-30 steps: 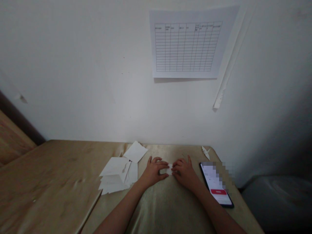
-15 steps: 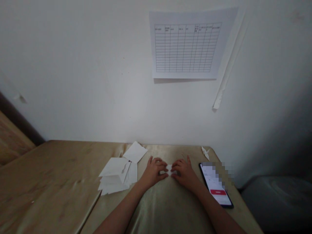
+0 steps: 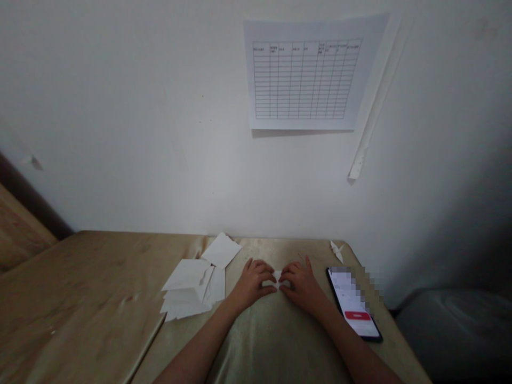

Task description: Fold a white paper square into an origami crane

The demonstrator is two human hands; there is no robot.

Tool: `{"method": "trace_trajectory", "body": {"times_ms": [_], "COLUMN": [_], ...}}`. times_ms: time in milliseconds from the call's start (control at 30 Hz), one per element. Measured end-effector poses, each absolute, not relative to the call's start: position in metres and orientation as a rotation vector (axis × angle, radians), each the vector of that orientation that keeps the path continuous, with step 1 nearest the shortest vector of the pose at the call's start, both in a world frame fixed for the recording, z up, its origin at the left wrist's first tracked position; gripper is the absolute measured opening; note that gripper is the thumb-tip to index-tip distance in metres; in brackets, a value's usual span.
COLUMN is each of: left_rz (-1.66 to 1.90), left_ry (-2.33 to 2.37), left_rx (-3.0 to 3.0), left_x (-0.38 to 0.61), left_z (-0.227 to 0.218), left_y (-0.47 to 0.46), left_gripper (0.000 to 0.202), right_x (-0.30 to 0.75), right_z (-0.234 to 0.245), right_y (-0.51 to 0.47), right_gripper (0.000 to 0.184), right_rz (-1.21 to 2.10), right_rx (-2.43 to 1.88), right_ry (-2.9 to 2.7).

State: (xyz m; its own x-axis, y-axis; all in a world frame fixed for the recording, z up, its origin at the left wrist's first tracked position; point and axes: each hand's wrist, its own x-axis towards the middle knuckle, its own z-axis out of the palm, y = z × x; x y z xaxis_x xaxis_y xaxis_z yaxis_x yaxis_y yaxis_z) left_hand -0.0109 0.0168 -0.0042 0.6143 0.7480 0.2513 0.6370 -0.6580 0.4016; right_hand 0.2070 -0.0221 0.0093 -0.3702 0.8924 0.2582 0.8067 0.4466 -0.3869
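Note:
On the tan cloth-covered table (image 3: 264, 341), my left hand (image 3: 253, 282) and my right hand (image 3: 301, 282) meet fingertip to fingertip over a small white folded paper piece (image 3: 276, 277). Both hands have curled fingers pressing on it, and most of the piece is hidden beneath them. A loose pile of white paper sheets (image 3: 196, 285) lies just left of my left hand. A phone (image 3: 354, 309) with a lit screen lies to the right of my right hand.
A small white folded paper crane (image 3: 337, 249) sits at the table's back right corner. A printed grid sheet (image 3: 306, 74) hangs on the white wall. The table's right edge drops off beside the phone. A wooden surface (image 3: 16, 234) shows at far left.
Both hands have drawn slightly closer together over the small paper piece; less of it shows now. Nothing else has moved.

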Motion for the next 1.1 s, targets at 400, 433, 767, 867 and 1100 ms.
{"method": "trace_trajectory", "body": {"times_ms": [400,433,767,867,1100], "left_rz": [0.566,0.566,0.581,0.587,0.613], "left_ry": [1.131,1.134,1.162,1.157,1.186], "left_rx": [2.606,2.609,2.581,2.547,2.535], "left_x": [-0.0070,-0.0069,-0.0064,-0.0084,-0.0081], "left_z": [-0.0012,-0.0013,-0.0034,-0.0010,-0.0032], "left_y": [0.0133,0.0130,0.0146,0.0163,0.0188], "left_gripper": [0.015,0.015,0.017,0.019,0.013], "right_x": [0.2063,0.2063,0.2047,0.2060,0.2091], "right_z": [0.0094,0.0100,0.0116,0.0082,0.0060], "right_y": [-0.0218,-0.0220,-0.0221,-0.0196,-0.0170], "right_gripper": [0.013,0.013,0.019,0.019,0.020], "right_rz": [0.329,0.335,0.249,0.254,0.306], "right_rx": [-1.419,-1.412,-1.418,-1.421,-1.375], "right_ry": [-2.244,-2.242,-2.277,-2.250,-2.269]}}
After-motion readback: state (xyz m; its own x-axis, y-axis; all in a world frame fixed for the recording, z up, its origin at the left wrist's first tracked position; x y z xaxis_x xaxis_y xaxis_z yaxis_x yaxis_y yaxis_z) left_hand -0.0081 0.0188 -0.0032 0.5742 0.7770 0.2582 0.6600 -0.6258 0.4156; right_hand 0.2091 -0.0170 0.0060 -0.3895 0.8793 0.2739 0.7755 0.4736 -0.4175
